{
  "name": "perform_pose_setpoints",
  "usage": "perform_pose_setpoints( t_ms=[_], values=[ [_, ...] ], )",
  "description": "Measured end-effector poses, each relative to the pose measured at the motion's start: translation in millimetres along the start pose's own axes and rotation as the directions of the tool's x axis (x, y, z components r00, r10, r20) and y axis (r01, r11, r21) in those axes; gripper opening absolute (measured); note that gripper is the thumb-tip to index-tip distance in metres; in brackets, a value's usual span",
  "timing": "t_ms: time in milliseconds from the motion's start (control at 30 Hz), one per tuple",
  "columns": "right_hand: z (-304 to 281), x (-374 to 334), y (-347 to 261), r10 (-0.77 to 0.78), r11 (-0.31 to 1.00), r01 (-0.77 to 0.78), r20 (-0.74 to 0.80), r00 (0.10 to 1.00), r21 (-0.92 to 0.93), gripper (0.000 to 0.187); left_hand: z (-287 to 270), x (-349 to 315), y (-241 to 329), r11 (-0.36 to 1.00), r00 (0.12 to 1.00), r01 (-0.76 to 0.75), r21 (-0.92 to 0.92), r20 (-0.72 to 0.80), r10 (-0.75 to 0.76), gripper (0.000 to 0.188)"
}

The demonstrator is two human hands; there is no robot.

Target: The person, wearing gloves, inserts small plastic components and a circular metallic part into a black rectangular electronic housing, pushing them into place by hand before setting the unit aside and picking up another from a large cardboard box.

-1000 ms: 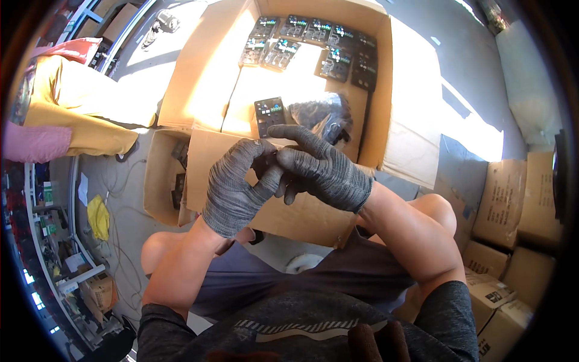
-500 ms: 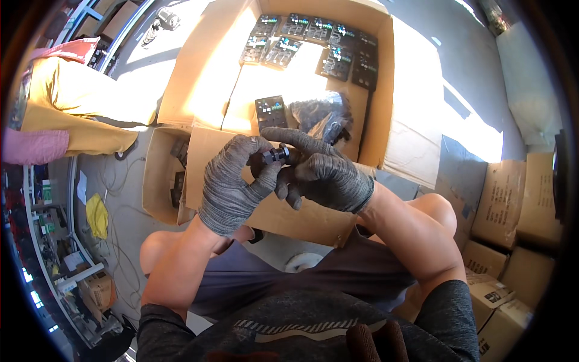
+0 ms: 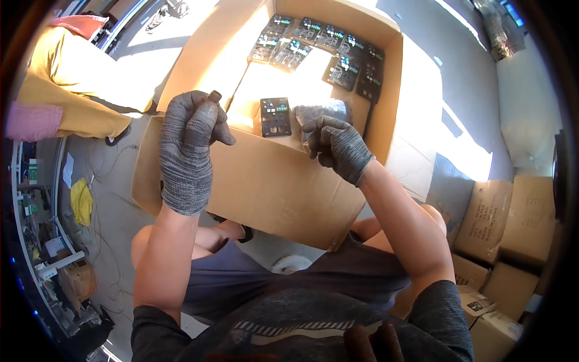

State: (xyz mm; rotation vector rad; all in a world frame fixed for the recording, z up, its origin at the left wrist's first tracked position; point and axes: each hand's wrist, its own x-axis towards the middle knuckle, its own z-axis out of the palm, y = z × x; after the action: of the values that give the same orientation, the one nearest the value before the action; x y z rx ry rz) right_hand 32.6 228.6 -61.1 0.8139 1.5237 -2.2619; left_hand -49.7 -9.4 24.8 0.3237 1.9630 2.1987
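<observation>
My left hand (image 3: 187, 148), in a grey knit glove with dark fingertips, is raised over the near left flap of a large cardboard box. Its thumb and forefinger pinch a small black cylindrical part (image 3: 215, 96), whose end sticks up above the fingertips. My right hand (image 3: 341, 146), gloved alike, has its fingers curled at the near edge of a clear plastic bag (image 3: 322, 110) of dark items. Whatever those fingers hold is hidden. Between the hands a black flat packaged piece (image 3: 275, 117) lies in the box.
The large cardboard box (image 3: 253, 187) holds several similar black packages (image 3: 344, 72) along its far and right sides. Stacked cartons (image 3: 482, 214) stand at right. A person in yellow trousers (image 3: 78, 81) is at left, near a yellow cloth (image 3: 81, 201) on the floor.
My hands have come apart. The left has moved left and up with the small black part; the right has shifted right to the plastic bag.
</observation>
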Motion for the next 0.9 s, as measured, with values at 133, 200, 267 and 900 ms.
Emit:
perform_pose_setpoints(
  t_ms=[133,200,267,900],
  values=[
    [-19,72,21,0.026,0.968,-0.05,-0.1,0.995,-0.246,0.015,-5,9,7,0.996,0.999,-0.024,-0.086,-0.042,0.021,0.027],
    [-18,108,30,-0.316,0.416,0.117,-0.023,0.948,-0.902,0.019,-11,12,12,0.994,0.998,-0.027,-0.107,-0.051,0.022,0.028],
    [-8,137,31,-0.217,0.301,0.023,-0.045,0.975,-0.953,0.031,-15,14,14,0.991,0.998,-0.025,-0.129,-0.058,0.018,0.029],
    [59,11,-42,-0.635,0.53,0.48,0.048,0.771,-0.7,0.038,-36,21,-22,0.895,0.933,0.347,-0.281,0.003,-0.361,0.031]
  ],
)
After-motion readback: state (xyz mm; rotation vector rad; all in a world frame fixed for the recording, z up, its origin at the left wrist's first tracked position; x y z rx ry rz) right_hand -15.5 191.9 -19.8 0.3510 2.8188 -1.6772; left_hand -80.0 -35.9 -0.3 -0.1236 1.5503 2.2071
